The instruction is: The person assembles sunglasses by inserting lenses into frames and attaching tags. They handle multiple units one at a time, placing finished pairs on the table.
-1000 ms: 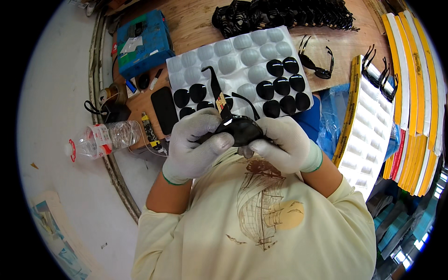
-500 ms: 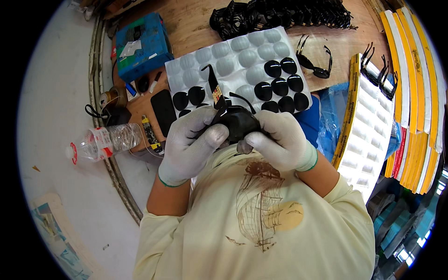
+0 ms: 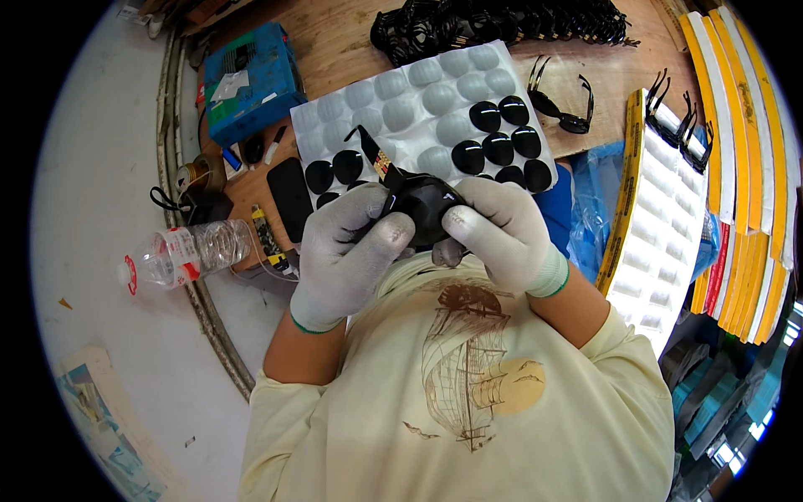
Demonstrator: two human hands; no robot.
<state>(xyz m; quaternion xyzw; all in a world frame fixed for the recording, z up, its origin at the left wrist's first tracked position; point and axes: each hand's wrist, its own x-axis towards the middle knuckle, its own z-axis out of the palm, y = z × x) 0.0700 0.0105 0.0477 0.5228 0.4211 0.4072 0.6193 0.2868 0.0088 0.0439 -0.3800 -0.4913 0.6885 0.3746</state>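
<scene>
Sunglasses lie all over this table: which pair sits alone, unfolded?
The black sunglasses right of the white tray, arms spread open on bare wood; the others are heaped in a pile.

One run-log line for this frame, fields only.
left hand: grips black sunglasses | right hand: grips same | behind: white lens tray, part-filled

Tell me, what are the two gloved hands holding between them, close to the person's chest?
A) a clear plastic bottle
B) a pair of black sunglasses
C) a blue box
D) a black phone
B: the left hand and right hand both grip the black sunglasses, whose temple arm sticks up over the white lens tray.
</scene>
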